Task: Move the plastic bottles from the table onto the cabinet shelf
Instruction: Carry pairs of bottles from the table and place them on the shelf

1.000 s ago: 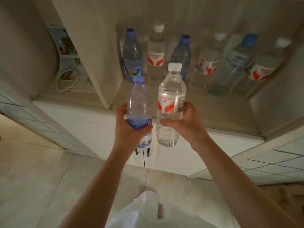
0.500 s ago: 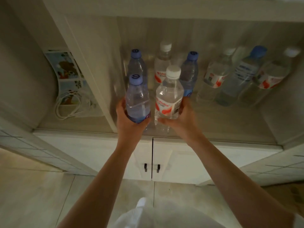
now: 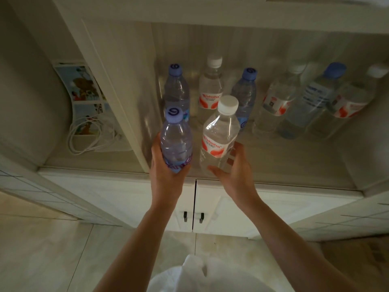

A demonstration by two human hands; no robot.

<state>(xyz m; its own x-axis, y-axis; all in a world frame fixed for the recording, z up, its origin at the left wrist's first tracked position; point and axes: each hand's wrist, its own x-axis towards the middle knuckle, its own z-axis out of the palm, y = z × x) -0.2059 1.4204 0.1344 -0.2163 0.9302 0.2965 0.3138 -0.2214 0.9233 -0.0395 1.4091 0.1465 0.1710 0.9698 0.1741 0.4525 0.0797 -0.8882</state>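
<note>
Standing behind two bottles in hand (one each): six shelved bottles [image 3: 211,89].

- Six upright clear plastic bottles [image 3: 210,89] lined the back of the pale cabinet shelf [image 3: 294,161], blocking it.
- The shelf's front right lay bare.
- A white divider panel [image 3: 117,91] walled the left.

A single wide-angle camera is riding on the person's head, looking forward and steeply down — no second view is sharing the scene. It is facing the open cabinet shelf [image 3: 273,157] from close range, with both forearms reaching up from the bottom edge and the floor [image 3: 42,249] bending away at the sides — lens distortion is curving the frame's edges.
</note>
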